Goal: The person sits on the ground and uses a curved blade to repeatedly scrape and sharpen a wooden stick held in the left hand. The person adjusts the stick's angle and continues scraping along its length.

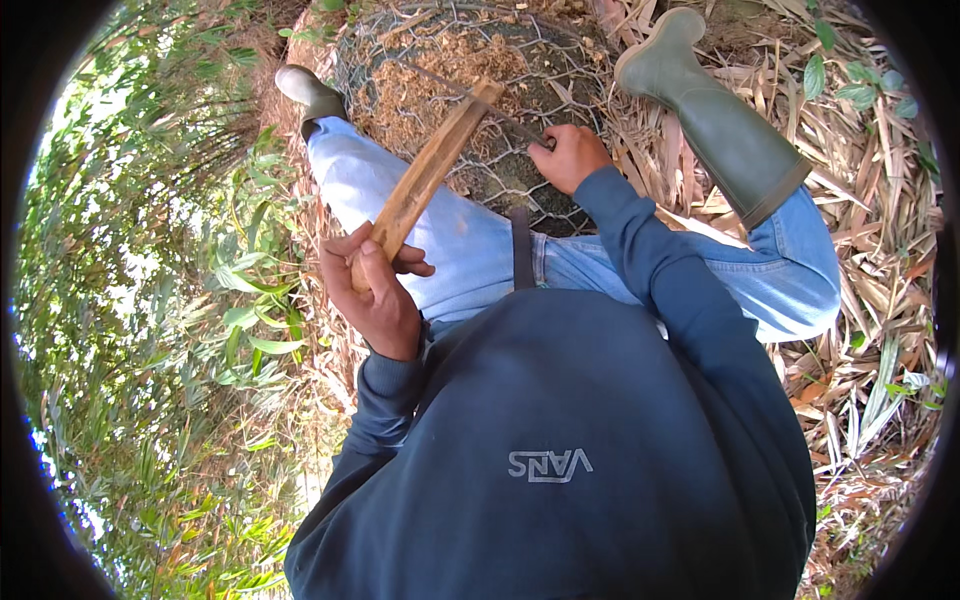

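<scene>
While green plants (140, 300) crowd your left edge, ground (870, 240) littered with dry leaves spreads along your right, and your jeans-clad legs (400, 190) are parted, leaving a gap that opens onto a rounded mound (570, 100). Wire mesh (500, 190) wraps that surface, brown shavings (420, 100) strew its top, and a green boot (735, 140) flanks it on the right. Slanting over the mound's near edge is a wooden stick (430, 170), its lower end pinched between thumb and fingers of your left hand (387, 300). Your right hand (575, 160) curls closed around a thin dark tool (520, 131), which crosses the stick's far end; whether they touch, I cannot tell.
</scene>
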A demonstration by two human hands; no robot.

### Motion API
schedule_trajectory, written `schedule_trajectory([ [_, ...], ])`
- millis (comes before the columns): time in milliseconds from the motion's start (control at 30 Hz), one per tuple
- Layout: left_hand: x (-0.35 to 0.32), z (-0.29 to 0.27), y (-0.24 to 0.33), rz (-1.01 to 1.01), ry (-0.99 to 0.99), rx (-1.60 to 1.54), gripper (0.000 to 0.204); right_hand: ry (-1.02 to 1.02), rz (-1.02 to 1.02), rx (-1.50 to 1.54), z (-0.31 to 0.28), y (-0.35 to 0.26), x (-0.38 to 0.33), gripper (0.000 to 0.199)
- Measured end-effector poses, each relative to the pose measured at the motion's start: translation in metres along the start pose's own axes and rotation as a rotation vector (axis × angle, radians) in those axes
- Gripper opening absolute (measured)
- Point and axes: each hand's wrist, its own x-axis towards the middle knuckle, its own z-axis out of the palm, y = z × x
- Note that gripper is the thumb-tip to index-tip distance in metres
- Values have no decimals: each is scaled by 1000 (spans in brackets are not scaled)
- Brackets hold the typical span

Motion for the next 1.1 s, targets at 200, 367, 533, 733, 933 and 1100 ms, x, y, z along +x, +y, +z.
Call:
schedule_trajectory([
  [200, 2, -3, -1, 8, 44, 0, 18, -128, -90, 2, -10, -13, -15, 36],
  [367, 9, -7, -1, 27, 11, -15, 17, -42, 35, -56, -3, 0, 4, 32],
  [533, 8, -4, 0, 5, 10, -16, 16, -17, 46, -88, 12, 18, 4, 34],
  [733, 15, -3, 1, 43, 31, -3, 20, -154, 50, -67, -13, -5, -6, 39],
  [933, 24, -5, 4, 19, 0, -41, 15, -71, 158, -79, -3, 16, 13, 33],
  [1100, 29, -4, 14, 9, -11, -4, 14, -71, 42, -74, -1, 3, -5, 33],
])
